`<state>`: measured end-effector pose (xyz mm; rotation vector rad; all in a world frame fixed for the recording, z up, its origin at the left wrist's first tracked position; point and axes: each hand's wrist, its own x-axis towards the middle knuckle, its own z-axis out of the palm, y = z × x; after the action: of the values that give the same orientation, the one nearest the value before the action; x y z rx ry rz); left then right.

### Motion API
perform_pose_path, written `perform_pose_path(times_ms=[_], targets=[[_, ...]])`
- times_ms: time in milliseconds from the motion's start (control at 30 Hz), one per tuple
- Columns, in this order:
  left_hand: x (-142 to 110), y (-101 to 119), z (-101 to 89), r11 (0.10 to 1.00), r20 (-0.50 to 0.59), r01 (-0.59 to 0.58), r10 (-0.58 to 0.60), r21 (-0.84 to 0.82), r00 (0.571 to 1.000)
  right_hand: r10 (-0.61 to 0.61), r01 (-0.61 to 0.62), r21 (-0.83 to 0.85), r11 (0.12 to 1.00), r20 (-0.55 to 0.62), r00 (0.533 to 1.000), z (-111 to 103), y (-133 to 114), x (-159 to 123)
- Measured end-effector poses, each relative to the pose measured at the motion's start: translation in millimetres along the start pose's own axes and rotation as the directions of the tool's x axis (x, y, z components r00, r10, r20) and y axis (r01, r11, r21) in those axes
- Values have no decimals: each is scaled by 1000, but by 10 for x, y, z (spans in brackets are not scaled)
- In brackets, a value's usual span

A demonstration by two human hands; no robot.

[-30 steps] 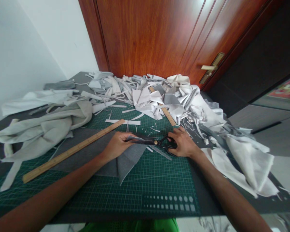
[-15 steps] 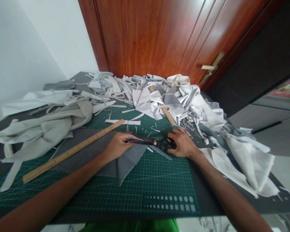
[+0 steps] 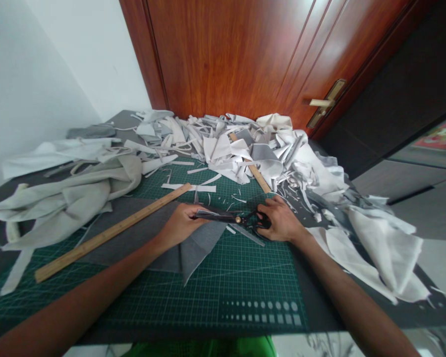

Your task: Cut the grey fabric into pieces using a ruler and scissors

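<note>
My right hand (image 3: 278, 218) is closed round the handles of black scissors (image 3: 223, 217), whose blades point left over the grey fabric (image 3: 204, 243). The blades look closed or nearly so. My left hand (image 3: 182, 224) pinches the edge of that fabric at the blade tips. The fabric lies partly folded, with one corner hanging toward me on the green cutting mat (image 3: 245, 277). A wooden ruler (image 3: 115, 230) rests slantwise across the fabric's left part. Thin cut strips (image 3: 249, 235) lie just beneath the scissors.
A heap of white and grey fabric scraps (image 3: 223, 148) covers the back, with a second wooden ruler (image 3: 259, 178) partly under it. Beige cloth (image 3: 63, 198) lies bunched at left, white cloth pieces (image 3: 382, 248) at right. A wooden door (image 3: 226, 59) stands behind the table.
The scissor blades have come slightly closer together. Both hands, the fabric and the ruler stay practically where they were.
</note>
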<state>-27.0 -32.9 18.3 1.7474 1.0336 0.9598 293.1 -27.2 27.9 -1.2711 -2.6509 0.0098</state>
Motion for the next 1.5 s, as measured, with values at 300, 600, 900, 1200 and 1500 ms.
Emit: perform_pose_path(times_ms=[300, 600, 900, 1200, 1500], targets=[[8, 17, -2, 999, 4, -22, 22, 28, 1000, 7, -7, -3, 1000, 6, 1000, -3, -1, 1], [4, 26, -6, 999, 4, -15, 14, 30, 1000, 7, -7, -2, 1000, -8, 1000, 9, 8, 3], [14, 26, -14, 998, 1, -15, 15, 66, 1000, -3, 2, -17, 1000, -12, 1000, 27, 20, 4], [14, -32, -8, 998, -11, 4, -4, 65, 1000, -4, 4, -15, 1000, -29, 1000, 40, 28, 1], [18, -3, -5, 998, -15, 1, 0, 59, 1000, -10, 10, -15, 1000, -26, 1000, 41, 44, 3]])
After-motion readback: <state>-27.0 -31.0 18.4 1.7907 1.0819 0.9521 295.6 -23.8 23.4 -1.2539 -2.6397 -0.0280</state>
